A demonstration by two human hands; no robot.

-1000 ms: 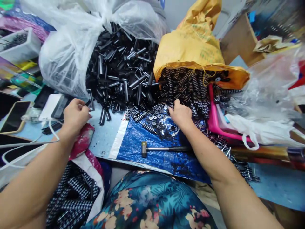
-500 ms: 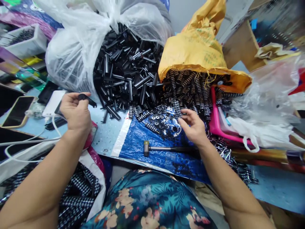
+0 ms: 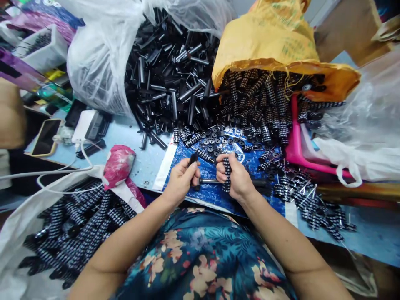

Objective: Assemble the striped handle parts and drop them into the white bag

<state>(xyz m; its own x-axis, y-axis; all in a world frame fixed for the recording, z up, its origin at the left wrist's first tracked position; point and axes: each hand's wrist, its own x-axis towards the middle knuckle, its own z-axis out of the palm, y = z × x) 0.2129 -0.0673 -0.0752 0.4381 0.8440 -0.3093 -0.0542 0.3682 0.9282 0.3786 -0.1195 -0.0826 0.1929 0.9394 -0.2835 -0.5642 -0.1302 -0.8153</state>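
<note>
Fingers point(image 3: 221, 167) grip black pieces point(image 3: 226, 177) above the blue sheet point(image 3: 209, 193) on the cluttered table point(image 3: 148, 161).

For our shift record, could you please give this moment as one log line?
left hand: holding black part | right hand: holding checkered cylinder | hands: apart | hammer: on blue sheet

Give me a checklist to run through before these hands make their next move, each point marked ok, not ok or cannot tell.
1. Left hand grips the black part: ok.
2. Right hand grips the patterned tube: ok.
3. Hands apart from each other: ok, a gap shows between them.
4. Hammer unobstructed: not ok, both hands partly hide it.
5. Blue sheet free of loose pieces: not ok, washers lie on it.
6. Black part undamaged: cannot tell, fingers cover some of it.
</note>
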